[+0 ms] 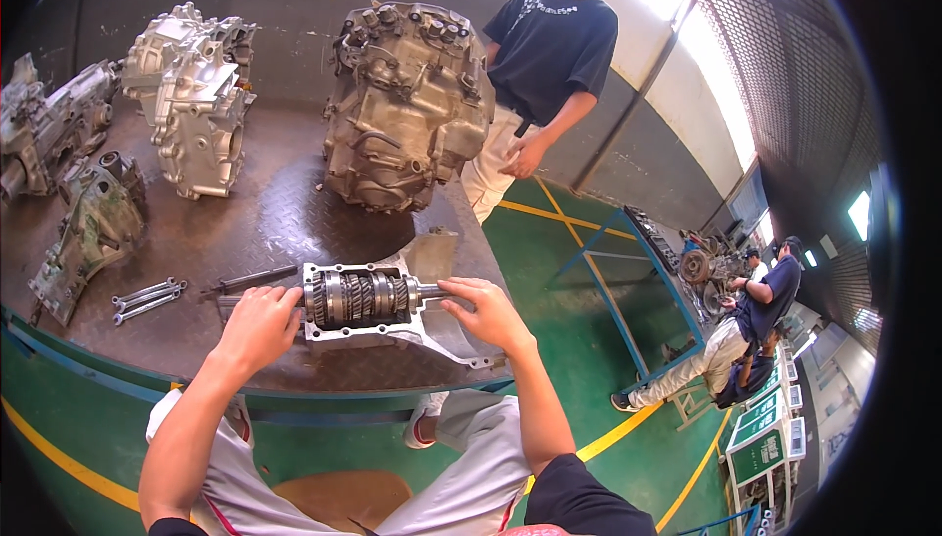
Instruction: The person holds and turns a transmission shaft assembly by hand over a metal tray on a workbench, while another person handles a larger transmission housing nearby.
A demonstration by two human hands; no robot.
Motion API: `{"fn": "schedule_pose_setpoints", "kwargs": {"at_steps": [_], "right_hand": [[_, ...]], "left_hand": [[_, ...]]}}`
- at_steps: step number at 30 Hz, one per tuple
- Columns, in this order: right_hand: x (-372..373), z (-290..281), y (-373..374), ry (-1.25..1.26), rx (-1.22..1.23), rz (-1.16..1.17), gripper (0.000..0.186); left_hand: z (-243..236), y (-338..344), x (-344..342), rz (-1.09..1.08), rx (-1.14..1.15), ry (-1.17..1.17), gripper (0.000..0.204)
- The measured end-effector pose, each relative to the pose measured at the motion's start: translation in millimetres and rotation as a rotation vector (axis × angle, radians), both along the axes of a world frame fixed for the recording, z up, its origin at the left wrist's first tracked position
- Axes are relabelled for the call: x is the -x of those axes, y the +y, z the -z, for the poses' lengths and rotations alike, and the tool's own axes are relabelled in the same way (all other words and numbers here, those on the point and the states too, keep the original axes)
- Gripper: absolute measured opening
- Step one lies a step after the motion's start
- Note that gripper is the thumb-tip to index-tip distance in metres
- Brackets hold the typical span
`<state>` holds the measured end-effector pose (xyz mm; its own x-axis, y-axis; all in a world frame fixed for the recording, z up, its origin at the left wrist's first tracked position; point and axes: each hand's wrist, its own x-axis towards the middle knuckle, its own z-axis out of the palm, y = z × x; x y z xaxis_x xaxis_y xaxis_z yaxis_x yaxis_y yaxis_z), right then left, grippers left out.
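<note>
An open aluminium gearbox housing lies on the steel bench top, with a shaft of several gears and rings inside it. My left hand grips at the housing's left end, fingers curved over it. My right hand has its fingers on the protruding shaft at the right end. A dark bar lies behind my left hand, and several spanners lie to its left.
Several castings, a greenish housing and a large dirty gearbox stand on the bench. A person stands behind it. At right, co-workers are at a blue stand with an engine assembly.
</note>
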<state>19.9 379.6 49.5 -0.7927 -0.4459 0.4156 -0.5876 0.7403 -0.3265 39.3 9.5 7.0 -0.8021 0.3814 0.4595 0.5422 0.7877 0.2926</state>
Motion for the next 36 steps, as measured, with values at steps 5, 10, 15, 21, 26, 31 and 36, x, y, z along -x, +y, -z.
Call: {"fn": "schedule_pose_setpoints", "kwargs": {"at_steps": [5,10,15,21,26,31,36], "right_hand": [[-9,-7,-4,-0.004,-0.06,0.019,0.037],[-17,-4,-8,0.014,-0.192,0.042,0.048],[-29,-7,-18,0.013,-0.297,0.078,0.063],[-32,-4,-24,-0.001,-0.341,0.143,0.074],[-34,-4,-27,0.002,-0.351,0.168,0.074],[-36,-3,-27,-0.01,-0.315,0.196,0.074],[-38,0,-29,-0.05,-0.307,0.306,0.082]], "left_hand": [[-2,3,-3,-0.026,0.015,-0.005,0.028],[2,4,-3,-0.048,0.025,0.023,0.029],[2,6,-4,-0.058,0.004,0.028,0.028],[-1,9,-7,-0.081,0.015,0.048,0.027],[-3,11,-9,-0.089,0.008,0.04,0.027],[-8,7,-2,-0.125,-0.064,-0.026,0.022],[-2,1,16,-0.149,-0.124,-0.038,0.022]]}}
